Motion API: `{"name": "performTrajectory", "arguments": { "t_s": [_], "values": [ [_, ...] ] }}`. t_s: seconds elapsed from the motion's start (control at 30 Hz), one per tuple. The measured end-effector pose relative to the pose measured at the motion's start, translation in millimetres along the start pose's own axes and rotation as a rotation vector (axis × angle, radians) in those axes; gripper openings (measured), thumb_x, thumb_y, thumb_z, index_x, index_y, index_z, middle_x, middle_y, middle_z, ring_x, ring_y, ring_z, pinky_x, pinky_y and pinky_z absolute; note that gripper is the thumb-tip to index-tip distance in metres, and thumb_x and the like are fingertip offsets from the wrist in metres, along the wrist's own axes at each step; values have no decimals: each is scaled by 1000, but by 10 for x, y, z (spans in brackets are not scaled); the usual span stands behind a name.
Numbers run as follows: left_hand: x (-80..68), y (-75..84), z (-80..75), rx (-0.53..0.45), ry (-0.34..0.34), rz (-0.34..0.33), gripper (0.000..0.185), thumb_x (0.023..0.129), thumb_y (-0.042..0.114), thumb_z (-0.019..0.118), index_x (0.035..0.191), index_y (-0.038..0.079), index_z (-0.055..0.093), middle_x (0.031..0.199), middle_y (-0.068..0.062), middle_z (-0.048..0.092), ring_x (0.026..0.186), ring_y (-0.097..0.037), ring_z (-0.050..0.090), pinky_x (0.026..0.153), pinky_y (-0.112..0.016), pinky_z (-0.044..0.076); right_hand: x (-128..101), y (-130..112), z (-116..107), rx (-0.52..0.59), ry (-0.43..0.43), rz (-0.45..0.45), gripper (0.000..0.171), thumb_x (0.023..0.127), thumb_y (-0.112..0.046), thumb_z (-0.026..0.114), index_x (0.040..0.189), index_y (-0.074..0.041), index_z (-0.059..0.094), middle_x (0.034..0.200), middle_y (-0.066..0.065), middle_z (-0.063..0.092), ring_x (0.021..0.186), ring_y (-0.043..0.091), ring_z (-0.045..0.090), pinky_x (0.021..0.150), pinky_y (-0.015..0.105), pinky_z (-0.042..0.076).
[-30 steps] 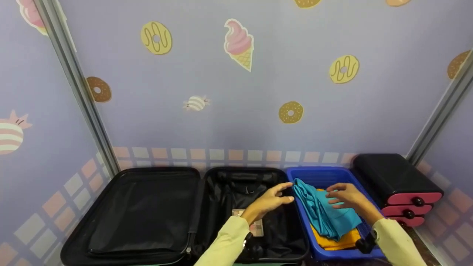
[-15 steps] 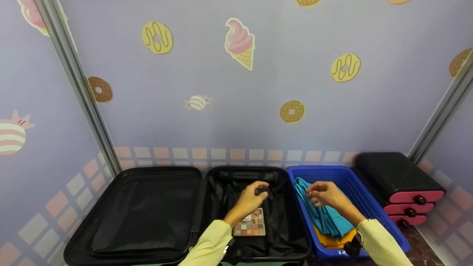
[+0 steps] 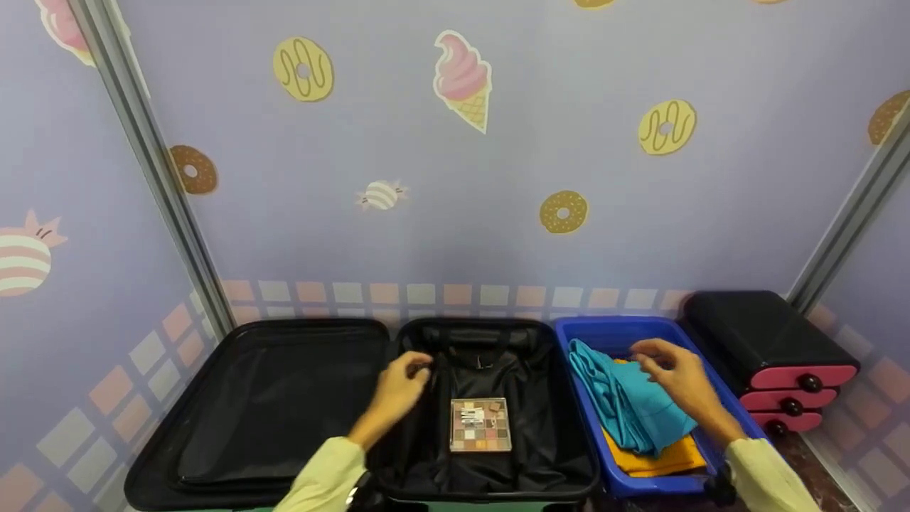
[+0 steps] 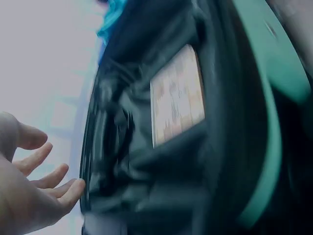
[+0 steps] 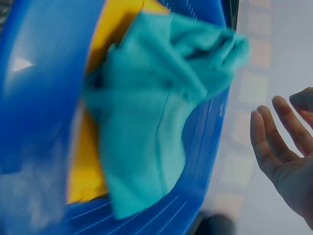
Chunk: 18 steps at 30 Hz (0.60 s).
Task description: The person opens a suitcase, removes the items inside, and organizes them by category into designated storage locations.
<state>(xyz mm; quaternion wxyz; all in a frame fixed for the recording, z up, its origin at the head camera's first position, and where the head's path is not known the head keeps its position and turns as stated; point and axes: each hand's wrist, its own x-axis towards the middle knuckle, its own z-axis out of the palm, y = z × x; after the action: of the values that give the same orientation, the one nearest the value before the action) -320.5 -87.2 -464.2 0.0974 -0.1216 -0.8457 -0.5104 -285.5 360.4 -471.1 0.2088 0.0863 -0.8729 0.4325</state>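
Observation:
My left hand (image 3: 398, 384) hovers over the inner left edge of an open black suitcase (image 3: 554, 476), its fingers loosely bent around nothing. In the suitcase's right half lies an eyeshadow palette (image 3: 480, 425) with rows of coloured pans, also plain in the left wrist view, though blurred. My right hand (image 3: 679, 377) is above a blue plastic basket (image 3: 615, 326), fingers relaxed and apart from the cloth below. Inside that basket a turquoise folded cloth (image 3: 625, 402) lies on top of a yellow-orange cloth (image 3: 657, 459). The right wrist view shows the right hand (image 5: 288, 152) holding nothing.
To the right of the basket stands a black cabinet (image 3: 768, 334) with several pink drawers and black knobs. The suitcase's left half (image 3: 270, 405) lies flat with its black lining up. A patterned lilac wall (image 3: 320, 235) rises close behind everything.
My left hand has moved left from beside the basket, across the palette, which is now uncovered. The right hand dipped left over the turquoise cloth, then moved back right.

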Motion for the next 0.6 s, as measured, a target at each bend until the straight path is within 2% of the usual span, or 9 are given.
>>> {"name": "performTrajectory", "arguments": {
  "t_s": [0.17, 0.23, 0.33, 0.47, 0.53, 0.6],
  "values": [
    [-58, -140, -253, 108, 54, -35, 22, 91, 3, 59, 111, 4, 69, 115, -16, 68, 114, -33, 61, 99, -50, 47, -82, 169, -251, 86, 154, 52, 28, 99, -16, 57, 116, 5, 65, 100, 16, 73, 80, 8, 70, 67, 24, 60],
    [-72, -186, -334, 134, 65, -64, 22, 92, 4, 59, 111, 4, 68, 116, -17, 67, 116, -34, 59, 101, -52, 45, -125, 201, -339, 90, 198, 69, 30, 100, -17, 56, 119, 6, 62, 101, 12, 73, 82, 5, 70, 68, 22, 59],
    [-91, -245, -432, 168, 70, -108, 23, 92, 7, 59, 113, 5, 68, 121, -18, 65, 120, -36, 57, 102, -53, 44, -182, 219, -454, 85, 256, 79, 28, 100, -15, 56, 117, 6, 62, 98, -1, 73, 82, 3, 70, 69, 19, 58],
    [-130, -309, -522, 216, 9, -151, 31, 93, 10, 59, 123, 3, 63, 132, -24, 58, 127, -43, 51, 103, -59, 42, -228, 246, -586, 134, 361, 150, 25, 97, -9, 59, 112, 10, 62, 89, -13, 72, 78, -2, 68, 67, 16, 57],
    [-152, -334, -549, 238, -40, -155, 38, 93, 10, 60, 129, 2, 58, 137, -27, 53, 130, -46, 48, 104, -61, 41, -249, 270, -659, 92, 425, 212, 24, 96, -10, 61, 111, 8, 64, 84, -20, 69, 73, -6, 66, 62, 13, 55],
    [-172, -363, -565, 260, -77, -160, 44, 92, 10, 62, 135, 1, 54, 141, -29, 50, 131, -48, 46, 104, -62, 41, -272, 312, -731, 2, 488, 270, 22, 95, -12, 62, 110, 4, 67, 79, -27, 64, 70, -11, 60, 61, 8, 50]
  ]
}}
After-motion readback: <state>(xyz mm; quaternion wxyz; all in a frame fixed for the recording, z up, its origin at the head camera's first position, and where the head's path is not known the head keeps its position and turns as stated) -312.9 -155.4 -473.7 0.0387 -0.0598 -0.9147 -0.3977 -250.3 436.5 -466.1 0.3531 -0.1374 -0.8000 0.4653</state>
